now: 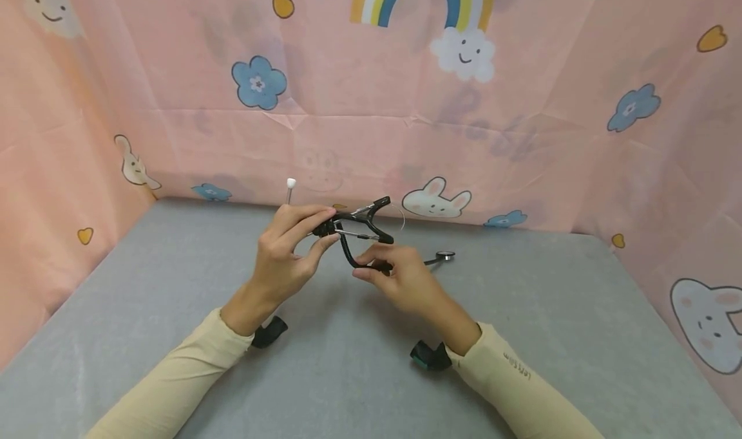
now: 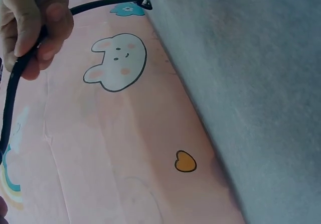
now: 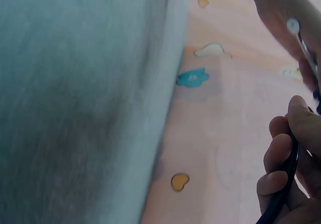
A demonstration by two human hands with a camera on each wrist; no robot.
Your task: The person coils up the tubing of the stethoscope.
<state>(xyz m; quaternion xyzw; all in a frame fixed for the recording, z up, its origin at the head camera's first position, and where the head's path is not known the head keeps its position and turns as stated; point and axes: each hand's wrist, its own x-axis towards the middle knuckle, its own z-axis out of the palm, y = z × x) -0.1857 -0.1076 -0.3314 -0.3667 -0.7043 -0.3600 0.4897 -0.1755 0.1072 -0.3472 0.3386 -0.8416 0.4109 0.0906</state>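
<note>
A black stethoscope (image 1: 366, 215) is held up above the grey table between both hands. My left hand (image 1: 284, 246) pinches its black part between thumb and fingers, and a metal rod with a white tip (image 1: 291, 183) sticks up behind that hand. My right hand (image 1: 400, 271) grips the black tubing (image 2: 14, 91), with fingers curled round it in the right wrist view. Beyond the right hand, the round metal chestpiece (image 1: 445, 255) hangs at the tube's end. In the left wrist view the left hand is almost wholly out of frame.
The grey table (image 1: 174, 284) spreads beneath both hands. Pink patterned cloth (image 1: 348, 123) encloses it at the back and sides. A black strap device (image 1: 269, 333) sits at the left wrist, another (image 1: 430, 355) at the right.
</note>
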